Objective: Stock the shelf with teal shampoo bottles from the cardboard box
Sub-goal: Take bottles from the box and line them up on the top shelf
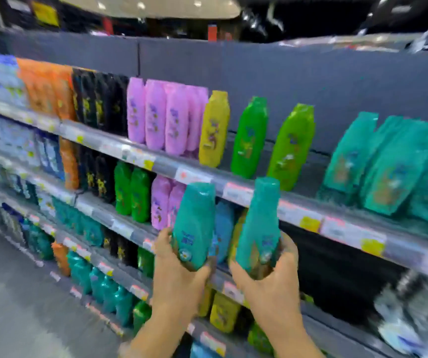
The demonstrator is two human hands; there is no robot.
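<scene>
My left hand (179, 277) grips the base of one teal shampoo bottle (195, 223), held upright in front of the shelf edge. My right hand (269, 277) grips the base of a second teal shampoo bottle (259, 223) beside it. Both bottles are raised just below the top shelf rail (311, 215). Several teal bottles (393, 164) stand on the top shelf at the right, leaning left. The cardboard box is out of view. The whole picture is blurred.
The top shelf carries orange, black, pink (166, 115), yellow (214, 127) and green bottles (291, 146), with bare shelf between the green and teal groups. Lower shelves hold more bottles. The aisle floor (14, 306) lies at the lower left.
</scene>
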